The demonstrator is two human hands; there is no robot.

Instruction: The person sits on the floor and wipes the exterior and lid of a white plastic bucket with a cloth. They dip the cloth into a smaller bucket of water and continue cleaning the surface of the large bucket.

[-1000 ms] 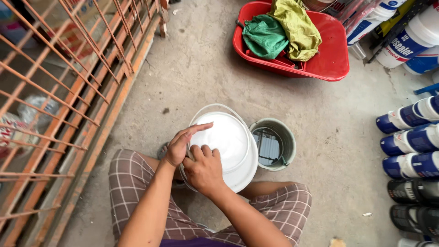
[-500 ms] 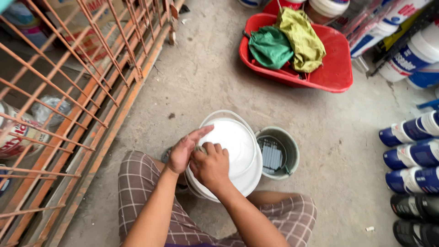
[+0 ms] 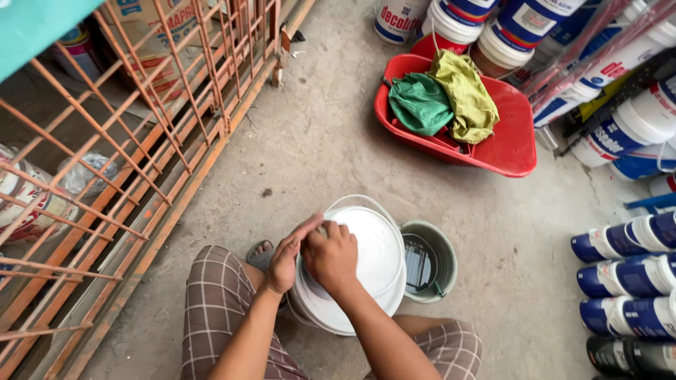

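A white bucket stood upright on the concrete floor between the seated person's knees, its round white lid facing up toward the camera. The left hand lay flat against the lid's left rim, fingers together. The right hand curled over the same edge, fingers bent and gripping the rim. Just right of it sat one small grey-green pail, open, touching the bucket's side. Farther back, one red tub held two cloths, a green one and a yellow one. Blue-and-white paint cans lay on their sides along the right edge, three clearly visible. An orange metal grille ran along the left.
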